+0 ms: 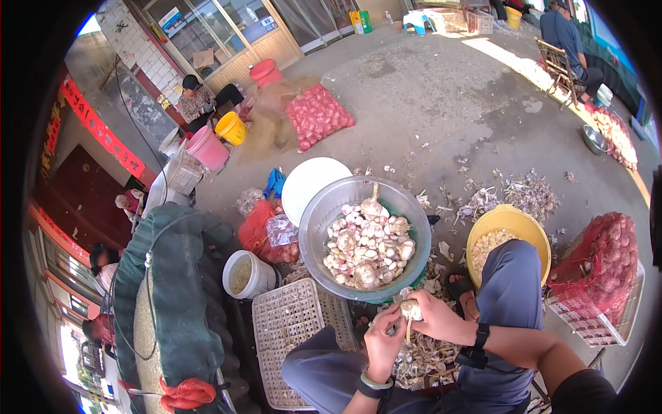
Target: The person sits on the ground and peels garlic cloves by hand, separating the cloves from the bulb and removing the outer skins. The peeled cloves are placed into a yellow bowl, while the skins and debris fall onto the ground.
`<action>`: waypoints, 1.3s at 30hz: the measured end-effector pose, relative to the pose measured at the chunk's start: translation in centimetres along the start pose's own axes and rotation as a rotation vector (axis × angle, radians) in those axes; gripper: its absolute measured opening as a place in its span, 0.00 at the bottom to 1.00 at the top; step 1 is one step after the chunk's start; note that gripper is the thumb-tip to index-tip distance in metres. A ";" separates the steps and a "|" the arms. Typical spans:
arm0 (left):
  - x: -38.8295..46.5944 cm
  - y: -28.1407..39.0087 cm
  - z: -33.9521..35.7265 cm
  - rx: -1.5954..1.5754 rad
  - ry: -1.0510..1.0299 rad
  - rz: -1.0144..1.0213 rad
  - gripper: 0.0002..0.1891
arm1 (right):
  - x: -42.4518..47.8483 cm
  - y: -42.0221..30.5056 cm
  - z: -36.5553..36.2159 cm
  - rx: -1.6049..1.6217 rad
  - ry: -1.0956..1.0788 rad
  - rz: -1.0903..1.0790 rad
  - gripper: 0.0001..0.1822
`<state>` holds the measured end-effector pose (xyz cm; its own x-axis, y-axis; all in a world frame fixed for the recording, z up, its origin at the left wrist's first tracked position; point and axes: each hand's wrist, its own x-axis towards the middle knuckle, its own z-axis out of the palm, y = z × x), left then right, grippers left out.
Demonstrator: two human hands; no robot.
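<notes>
Just below the rim of a wide metal basin [313,259], both hands meet at a garlic bulb [411,310]. My right hand [439,316] grips the bulb from the right, with its dry stem pointing down. The fingers of my left hand [381,336] pinch at the bulb's left side and its papery skin. Inside the basin lie loose garlic cloves [357,248] and several whole bulbs, one with a long stem [372,204]. Beside my right knee, a yellow tub [535,233] holds pale peeled cloves [494,242]. Garlic skins [424,362] cover the ground between my legs.
A white bucket [251,274] and a plastic crate [287,331] stand left of the basin, near a round white lid [313,181]. Red net sacks of garlic [602,269] rest at right and farther ahead. Other people sit at the left and far right.
</notes>
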<state>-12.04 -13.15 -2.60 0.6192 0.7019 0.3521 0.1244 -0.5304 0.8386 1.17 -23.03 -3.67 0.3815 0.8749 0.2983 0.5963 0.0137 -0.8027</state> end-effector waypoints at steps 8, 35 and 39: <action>0.3 -1.4 -0.5 -0.020 -0.027 -0.081 0.06 | -0.1 -0.4 -0.3 -0.025 -0.138 0.006 0.30; 1.3 -1.7 -0.2 -0.020 -0.225 -0.054 0.07 | 0.3 1.2 -0.2 -0.369 -0.133 -0.066 0.29; 0.6 -0.7 0.9 0.254 -0.141 0.177 0.06 | 0.0 1.6 0.1 -0.427 -0.165 -0.052 0.29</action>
<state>-11.07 -12.83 -3.39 0.7471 0.5250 0.4077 0.1832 -0.7522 0.6329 2.02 -23.01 -4.97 0.2463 0.9441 0.2191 0.8627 -0.1105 -0.4936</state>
